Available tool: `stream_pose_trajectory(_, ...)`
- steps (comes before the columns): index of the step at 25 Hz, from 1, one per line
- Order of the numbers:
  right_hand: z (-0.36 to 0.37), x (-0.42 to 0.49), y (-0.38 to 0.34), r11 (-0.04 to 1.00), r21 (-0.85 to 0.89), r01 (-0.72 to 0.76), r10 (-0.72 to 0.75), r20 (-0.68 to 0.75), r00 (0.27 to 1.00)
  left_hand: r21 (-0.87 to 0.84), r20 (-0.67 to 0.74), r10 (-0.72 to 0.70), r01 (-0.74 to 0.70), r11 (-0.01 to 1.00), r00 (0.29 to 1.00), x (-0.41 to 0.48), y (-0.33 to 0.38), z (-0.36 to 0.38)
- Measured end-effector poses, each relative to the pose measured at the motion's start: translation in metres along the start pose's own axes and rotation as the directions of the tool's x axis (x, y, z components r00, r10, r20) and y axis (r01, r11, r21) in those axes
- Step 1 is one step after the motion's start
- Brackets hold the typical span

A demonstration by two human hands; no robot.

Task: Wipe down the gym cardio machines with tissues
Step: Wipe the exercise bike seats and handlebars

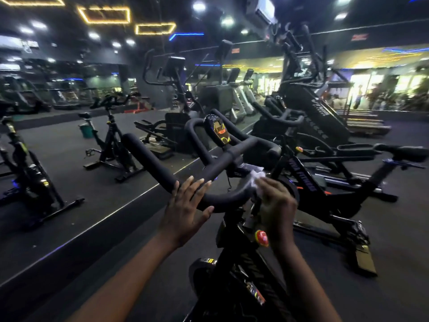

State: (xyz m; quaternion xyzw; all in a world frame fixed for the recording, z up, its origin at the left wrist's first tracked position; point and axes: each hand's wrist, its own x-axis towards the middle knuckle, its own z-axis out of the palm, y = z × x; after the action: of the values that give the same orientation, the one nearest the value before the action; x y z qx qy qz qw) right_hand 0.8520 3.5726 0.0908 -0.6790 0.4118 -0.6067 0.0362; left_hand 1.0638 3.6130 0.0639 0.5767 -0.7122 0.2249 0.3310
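My right hand [276, 205] grips a crumpled tissue [257, 175] against the spin bike handlebar [151, 159] bend — left hand [185, 205] flat, fingers straight, resting on the bar. I'd brace there and wipe along the curve.

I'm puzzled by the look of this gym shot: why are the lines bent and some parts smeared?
Head view: the wide-angle lens bows the floor line; the right hand and its tissue are motion-blurred, the left hand on the handlebar is sharper; the ceiling lamps flare, and the far right background is washed out.
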Motion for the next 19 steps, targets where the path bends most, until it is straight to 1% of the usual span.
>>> stream_pose_trajectory(1,0.0,0.014,0.01,0.996,-0.008,-0.084,0.084,-0.026,0.996,-0.015,0.008,0.021,-0.021,1.0,1.0,-0.001,-0.002,-0.002)
stream_pose_trajectory(2,0.003,0.023,0.017,0.989,-0.006,-0.151,0.15,-0.019,0.988,-0.035,0.011,0.034,-0.034,0.999,0.999,-0.001,-0.003,-0.002)
stream_pose_trajectory(4,0.014,0.023,0.021,0.98,-0.014,-0.199,0.199,0.02,0.98,-0.076,0.01,0.049,-0.048,0.996,0.999,-0.002,-0.004,-0.002)
stream_pose_trajectory(6,0.021,0.007,0.015,0.977,0.008,-0.214,0.214,-0.01,0.977,-0.095,-0.006,0.052,-0.052,0.994,0.999,-0.001,-0.003,0.001)
stream_pose_trajectory(8,0.025,-0.015,0.0,0.974,0.036,-0.223,0.226,-0.093,0.97,-0.098,-0.032,0.064,-0.067,0.993,0.997,0.0,-0.003,0.003)
stream_pose_trajectory(11,0.039,-0.053,-0.03,0.978,0.076,-0.194,0.205,-0.192,0.96,-0.089,-0.058,0.085,-0.09,0.992,0.995,0.001,-0.003,0.004)
stream_pose_trajectory(13,0.044,-0.069,-0.04,0.987,0.058,-0.15,0.159,-0.222,0.962,-0.093,-0.057,0.09,-0.095,0.991,0.994,0.0,-0.004,0.003)
stream_pose_trajectory(14,0.042,-0.067,-0.039,0.987,0.064,-0.15,0.161,-0.231,0.96,-0.096,-0.054,0.092,-0.097,0.991,0.994,0.0,-0.005,0.002)
stream_pose_trajectory(15,0.036,-0.059,-0.036,0.98,0.079,-0.185,0.199,-0.256,0.946,-0.098,-0.049,0.093,-0.098,0.99,0.994,0.0,-0.005,0.002)
stream_pose_trajectory(16,0.031,-0.047,-0.03,0.958,0.108,-0.265,0.286,-0.294,0.912,-0.098,-0.04,0.094,-0.098,0.99,0.995,0.0,-0.005,0.002)
stream_pose_trajectory(17,0.026,-0.032,-0.022,0.913,0.148,-0.379,0.407,-0.323,0.854,-0.099,-0.029,0.094,-0.096,0.99,0.995,0.0,-0.005,0.002)
stream_pose_trajectory(18,0.023,-0.018,-0.013,0.856,0.176,-0.485,0.516,-0.318,0.795,-0.098,-0.022,0.094,-0.096,0.991,0.995,0.001,-0.005,0.002)
stream_pose_trajectory(19,0.023,-0.007,-0.005,0.813,0.171,-0.556,0.581,-0.28,0.764,-0.095,-0.02,0.096,-0.098,0.991,0.995,0.001,-0.006,0.003)
